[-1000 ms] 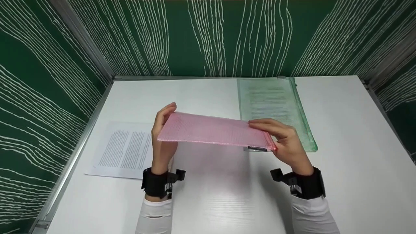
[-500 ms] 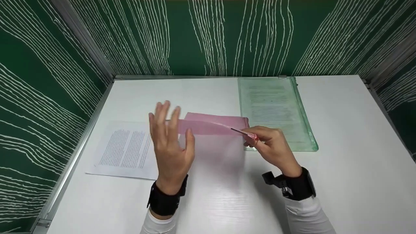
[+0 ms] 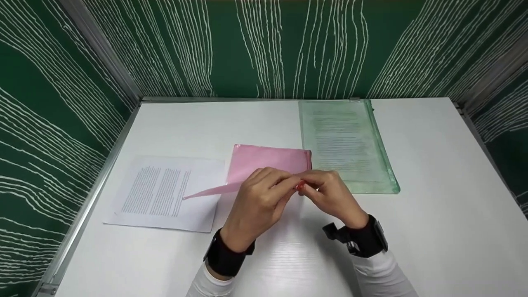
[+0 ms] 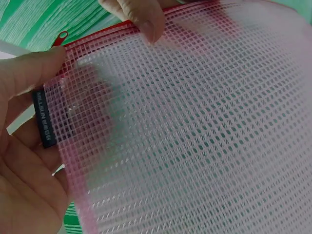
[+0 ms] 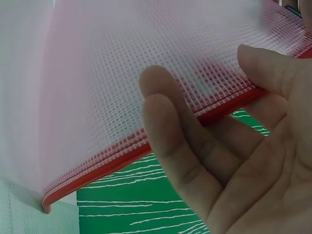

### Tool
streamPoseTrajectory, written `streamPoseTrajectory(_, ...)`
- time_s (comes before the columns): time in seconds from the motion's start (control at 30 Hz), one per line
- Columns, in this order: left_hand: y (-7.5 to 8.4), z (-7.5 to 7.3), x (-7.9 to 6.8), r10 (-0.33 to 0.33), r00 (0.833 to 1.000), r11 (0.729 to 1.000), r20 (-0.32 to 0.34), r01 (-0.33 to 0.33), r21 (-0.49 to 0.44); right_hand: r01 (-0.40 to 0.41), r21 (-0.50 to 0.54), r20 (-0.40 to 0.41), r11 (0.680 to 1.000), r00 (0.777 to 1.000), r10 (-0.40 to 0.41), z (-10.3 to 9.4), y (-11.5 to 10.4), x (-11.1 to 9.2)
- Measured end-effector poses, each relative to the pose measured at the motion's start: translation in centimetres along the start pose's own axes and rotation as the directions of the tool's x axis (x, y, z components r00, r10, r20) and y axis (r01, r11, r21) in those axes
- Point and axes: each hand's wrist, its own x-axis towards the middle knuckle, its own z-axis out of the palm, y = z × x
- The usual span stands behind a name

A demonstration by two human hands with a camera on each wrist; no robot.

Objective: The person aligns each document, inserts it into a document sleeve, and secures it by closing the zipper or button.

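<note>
A pink mesh zipper pouch (image 3: 268,160) is held up over the table, bent, with part of it reaching left above the paper. My left hand (image 3: 262,202) pinches the pouch's corner in its own wrist view, thumb right beside the red zipper pull (image 4: 61,38). A black label (image 4: 44,119) sticks out from the side edge there. My right hand (image 3: 336,196) grips the red zipper edge (image 5: 97,175) between thumb and fingers. In the head view both hands meet at the zipper and hide part of it.
A sheet of printed paper (image 3: 165,196) lies on the left of the white table (image 3: 437,231). Back right lies a green zipper pouch (image 3: 342,144) with a printed page inside. Green walls with white lines (image 3: 288,49) stand along the back and sides.
My left hand let go of the pouch's far side, swung open, then came right to pinch it beside my right hand. The pouch turned, its zipper edge now between both hands.
</note>
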Motion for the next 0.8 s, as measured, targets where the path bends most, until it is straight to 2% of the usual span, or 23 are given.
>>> streamPoseTrajectory(0.2, -0.4, 0.0, 0.0, -0.008, 1.0, 0.999, -0.008, 0.007, -0.037, 0.004, 0.023, 0.034, 1.0, 0.999, -0.005, -0.1, -0.5, 0.0)
streamPoseTrajectory(0.33, -0.6, 0.2, 0.0, -0.007, 1.0, 0.999, -0.019, 0.006, -0.045, 0.095, 0.057, -0.007, 0.994, 0.995, -0.095, -0.7, -1.6, -0.1)
streamPoseTrajectory(0.5, -0.8, 0.4, -0.1, -0.004, 1.0, 0.999, -0.014, 0.003, -0.045, 0.211, 0.099, -0.087, 0.972, 0.975, -0.203, -1.2, -2.9, -0.3)
streamPoseTrajectory(0.8, -0.9, 0.8, -0.3, 0.013, 1.0, 0.999, 0.014, -0.013, -0.038, 0.237, 0.0, -0.122, 0.972, 0.964, -0.235, -1.1, -3.5, -0.3)
